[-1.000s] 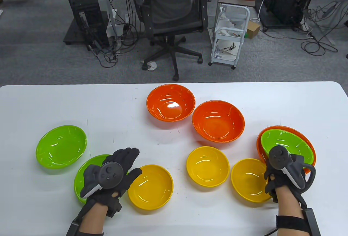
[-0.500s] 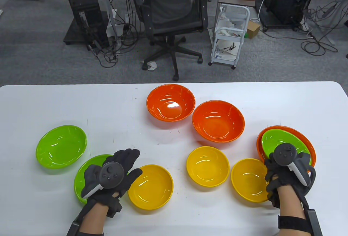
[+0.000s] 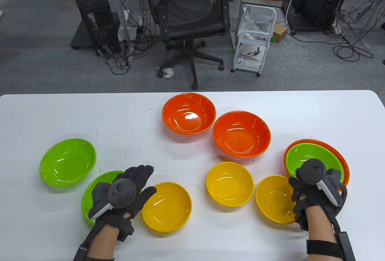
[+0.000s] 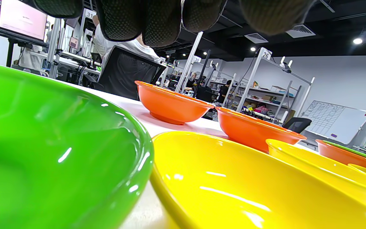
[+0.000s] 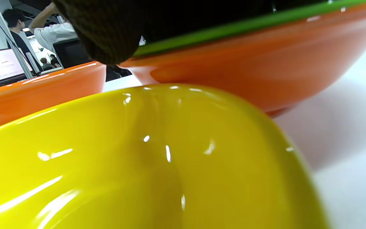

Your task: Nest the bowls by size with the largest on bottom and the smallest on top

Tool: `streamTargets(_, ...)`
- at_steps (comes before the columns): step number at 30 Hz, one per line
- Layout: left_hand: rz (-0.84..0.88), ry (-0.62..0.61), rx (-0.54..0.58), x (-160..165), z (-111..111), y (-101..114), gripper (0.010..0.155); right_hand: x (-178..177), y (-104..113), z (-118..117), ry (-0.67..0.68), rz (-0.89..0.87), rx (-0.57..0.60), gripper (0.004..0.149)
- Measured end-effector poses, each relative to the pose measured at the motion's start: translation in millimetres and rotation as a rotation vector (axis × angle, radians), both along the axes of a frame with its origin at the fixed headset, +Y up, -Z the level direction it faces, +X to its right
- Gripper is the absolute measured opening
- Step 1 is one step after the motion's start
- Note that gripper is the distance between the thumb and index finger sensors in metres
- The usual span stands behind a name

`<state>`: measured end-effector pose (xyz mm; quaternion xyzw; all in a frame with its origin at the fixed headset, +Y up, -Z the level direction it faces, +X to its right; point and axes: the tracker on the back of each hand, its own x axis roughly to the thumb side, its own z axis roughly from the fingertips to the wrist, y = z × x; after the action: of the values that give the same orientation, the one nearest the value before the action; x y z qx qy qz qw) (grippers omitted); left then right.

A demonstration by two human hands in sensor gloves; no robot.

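A green bowl (image 3: 312, 158) sits nested in an orange bowl (image 3: 315, 140) at the right. My right hand (image 3: 296, 182) grips the green bowl's near rim; the right wrist view shows a fingertip (image 5: 106, 35) on that rim (image 5: 233, 35), above a yellow bowl (image 5: 138, 152). That yellow bowl (image 3: 273, 199) lies partly under the hand. My left hand (image 3: 141, 182) hovers open, fingers spread, over a second green bowl (image 3: 100, 179) and beside another yellow bowl (image 3: 167, 208). A third yellow bowl (image 3: 230, 184), a third green bowl (image 3: 67, 161) and two orange bowls (image 3: 189, 117) (image 3: 241, 133) stand apart.
The white table (image 3: 300, 107) ends just behind the orange bowls. An office chair (image 3: 192, 11) and a small white cart (image 3: 254, 41) stand on the floor beyond it.
The green bowl has shifted left and settled lower in the orange bowl. My right hand has moved slightly left and toward me with it. The left hand has barely moved.
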<state>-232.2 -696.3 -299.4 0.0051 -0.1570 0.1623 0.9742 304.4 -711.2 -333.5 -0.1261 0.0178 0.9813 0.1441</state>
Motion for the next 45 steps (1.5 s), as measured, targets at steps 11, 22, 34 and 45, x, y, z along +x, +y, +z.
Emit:
streamTargets(11,0.008,0.007,-0.005,-3.9,-0.7,1.0,0.070,-43.0,17.5,14.1,0.125,0.097,0.079,0.069)
streamTargets(22,0.014,0.018,-0.013,-6.8,-1.0,1.4,0.070,-90.8,17.2,23.5,0.268,0.105,-0.036,0.082)
streamTargets(34,0.033,0.013,-0.018,-5.4,-2.9,0.6,0.070,-107.9,-4.4,19.4,0.267,0.201,-0.219,0.084)
streamTargets(45,0.026,0.017,-0.028,-6.7,-1.6,-0.9,0.070,-112.9,-25.9,28.6,0.267,0.207,-0.408,0.084)
